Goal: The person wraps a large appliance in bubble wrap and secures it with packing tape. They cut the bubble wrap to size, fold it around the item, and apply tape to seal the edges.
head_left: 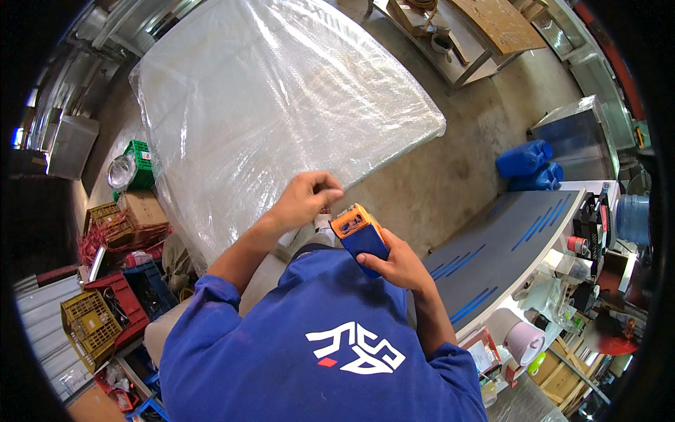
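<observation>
My right hand [401, 265] grips a small orange-and-blue box [366, 246], its orange end facing away from me. Just to the left and a bit farther off, my left hand [304, 202] is closed, with thumb and fingers curled together. Whatever those fingers may hold is too small or hidden to make out. Beyond both hands stretches a large flat surface wrapped in clear bubble film [281, 98], and my left hand is over its near edge.
To the right stands a grey-topped table [492, 246] with blue stripes, crowded with items along its far side. Blue jugs [524, 159] stand behind it. Yellow [90, 325] and green crates [143, 163] are at left. A wooden-topped bench [499, 28] stands at the back.
</observation>
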Tool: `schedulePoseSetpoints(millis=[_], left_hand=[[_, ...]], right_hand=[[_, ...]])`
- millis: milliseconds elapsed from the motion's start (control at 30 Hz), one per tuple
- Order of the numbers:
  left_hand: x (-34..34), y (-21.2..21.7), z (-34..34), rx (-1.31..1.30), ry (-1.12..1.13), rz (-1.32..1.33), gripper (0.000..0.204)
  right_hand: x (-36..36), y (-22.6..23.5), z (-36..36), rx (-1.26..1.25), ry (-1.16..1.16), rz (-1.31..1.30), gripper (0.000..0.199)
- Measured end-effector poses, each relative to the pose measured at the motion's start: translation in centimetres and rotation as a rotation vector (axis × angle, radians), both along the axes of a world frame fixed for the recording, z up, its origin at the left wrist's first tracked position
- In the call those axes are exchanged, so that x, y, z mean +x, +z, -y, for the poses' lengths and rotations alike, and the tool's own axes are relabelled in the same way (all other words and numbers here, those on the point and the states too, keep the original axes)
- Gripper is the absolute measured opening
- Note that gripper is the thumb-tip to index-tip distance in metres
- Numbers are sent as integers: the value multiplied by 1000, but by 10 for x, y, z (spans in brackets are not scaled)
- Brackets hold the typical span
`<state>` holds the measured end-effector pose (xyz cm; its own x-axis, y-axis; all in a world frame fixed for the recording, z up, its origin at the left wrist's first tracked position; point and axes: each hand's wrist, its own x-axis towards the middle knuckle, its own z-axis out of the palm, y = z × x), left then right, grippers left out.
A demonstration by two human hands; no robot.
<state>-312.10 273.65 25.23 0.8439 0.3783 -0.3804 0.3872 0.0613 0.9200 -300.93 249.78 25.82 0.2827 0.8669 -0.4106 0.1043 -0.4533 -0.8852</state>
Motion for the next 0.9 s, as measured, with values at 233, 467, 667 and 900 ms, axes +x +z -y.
schedulePoseSetpoints(millis=[233, 467, 667, 900], left_hand=[[-2, -45, -129, 752, 391, -17, 11], [7, -132, -174, 1155, 293, -267, 23], [-8, -167, -174, 1318, 195, -442, 62], [-8, -171, -167, 1244, 178, -496, 59]], right_hand=[[-6, -51, -24, -181, -104, 26, 61], [-31, -95, -77, -245, -203, 131, 66], [-24, -117, -74, -302, -177, -116, 59], [-28, -134, -34, -255, -227, -96, 59]])
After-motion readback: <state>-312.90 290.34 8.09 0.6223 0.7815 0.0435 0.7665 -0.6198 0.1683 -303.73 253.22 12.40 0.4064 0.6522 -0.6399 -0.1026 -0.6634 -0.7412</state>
